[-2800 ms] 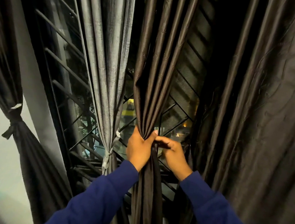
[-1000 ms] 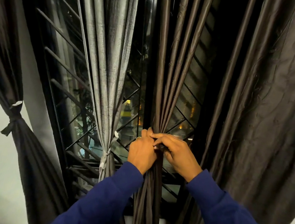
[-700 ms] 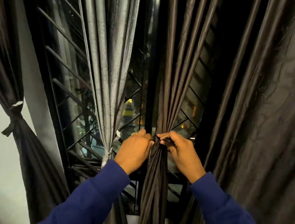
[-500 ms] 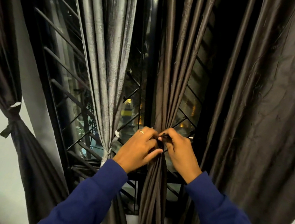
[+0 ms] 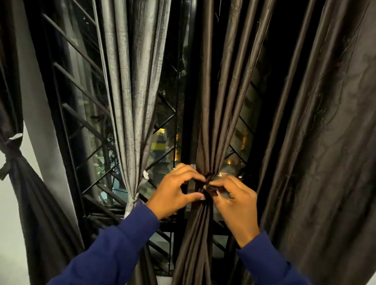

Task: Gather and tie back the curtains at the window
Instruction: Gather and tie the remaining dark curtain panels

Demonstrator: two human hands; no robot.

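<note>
Pinching a dark fabric tie (image 5: pixel 208 186) around the gathered brown satin curtain (image 5: pixel 216 122), left hand (image 5: pixel 176 192) and right hand (image 5: pixel 234 202) knot; slackening could spill pleats.

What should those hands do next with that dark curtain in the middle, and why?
Probably pull the tie ends apart to snug the knot. Both the left hand and right hand pinch the dark tie at the gathered brown curtain, and the knot looks unfinished.

Dim indoor light, deep shadows between folds, small warm glows outside, wide-angle bowing at edges
</note>
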